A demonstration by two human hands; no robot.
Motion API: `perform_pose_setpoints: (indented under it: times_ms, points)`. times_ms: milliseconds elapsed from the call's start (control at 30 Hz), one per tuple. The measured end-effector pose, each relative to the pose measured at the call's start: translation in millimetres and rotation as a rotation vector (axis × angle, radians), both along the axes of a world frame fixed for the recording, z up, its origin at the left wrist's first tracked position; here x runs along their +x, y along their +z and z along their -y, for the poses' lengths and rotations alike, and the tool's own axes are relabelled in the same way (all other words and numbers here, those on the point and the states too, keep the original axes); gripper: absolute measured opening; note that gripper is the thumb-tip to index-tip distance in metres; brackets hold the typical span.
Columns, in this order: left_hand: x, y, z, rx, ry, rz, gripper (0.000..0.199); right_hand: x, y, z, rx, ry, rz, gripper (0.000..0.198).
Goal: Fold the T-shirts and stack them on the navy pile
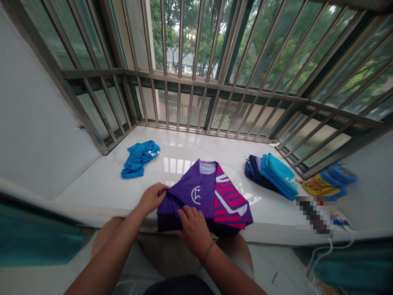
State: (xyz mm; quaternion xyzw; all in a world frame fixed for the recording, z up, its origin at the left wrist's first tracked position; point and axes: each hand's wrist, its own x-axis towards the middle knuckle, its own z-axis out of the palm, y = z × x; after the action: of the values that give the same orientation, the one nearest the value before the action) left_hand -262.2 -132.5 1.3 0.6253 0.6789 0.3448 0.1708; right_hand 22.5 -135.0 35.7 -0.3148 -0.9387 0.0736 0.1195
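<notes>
A purple jersey (pixel 205 188) lies partly folded on the white windowsill, its collar toward the window. Its right part carries pink and white stripes, and a white logo marks the front. At the jersey's left edge, my left hand (pixel 153 197) pinches the fabric between thumb and fingers. My right hand (pixel 195 227) is closed at the near edge, fingers over the cloth and the thumb low, partly hidden. The near, darker part of the jersey reaches the sill's front edge.
A crumpled blue shirt (pixel 139 159) lies at left on the windowsill (pixel 123 200). A stack of folded clothes (pixel 273 174) sits at right, beside a blue and yellow container (pixel 328 182). A white cable (pixel 317 250) hangs at right. Metal bars (pixel 215 86) line the window.
</notes>
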Motion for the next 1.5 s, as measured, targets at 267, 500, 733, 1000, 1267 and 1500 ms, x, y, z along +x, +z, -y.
perform_pose_setpoints:
  times_ms: [267, 500, 733, 1000, 1267, 1500]
  points:
    - [1.6, 5.1, 0.3, 0.016, 0.012, 0.019, 0.029, -44.3, -8.1, -15.7, 0.026, -0.064, -0.173, 0.010]
    - [-0.8, 1.5, 0.8, 0.013, 0.029, 0.050, 0.035, -52.5, 16.7, -13.9, -0.059, 0.207, -0.085, 0.015]
    - [3.0, 9.4, -7.3, 0.020, 0.103, -0.026, 0.033, 18.5, 24.0, -42.6, -0.094, -0.034, -0.215, 0.014]
    - [80.7, 5.5, -67.3, 0.023, -0.319, -0.354, 0.057, 104.0, 1.1, -85.3, 0.017, -0.330, -0.110, 0.038]
    - [57.0, -12.3, -105.5, -0.125, -0.149, -0.438, 0.071, 139.4, -20.3, -95.3, 0.040, -0.393, -0.029, 0.043]
    - [36.2, -10.4, -113.0, -0.177, -0.127, -0.426, 0.070, 108.7, 11.2, -165.7, 0.030, -0.406, -0.049, 0.039]
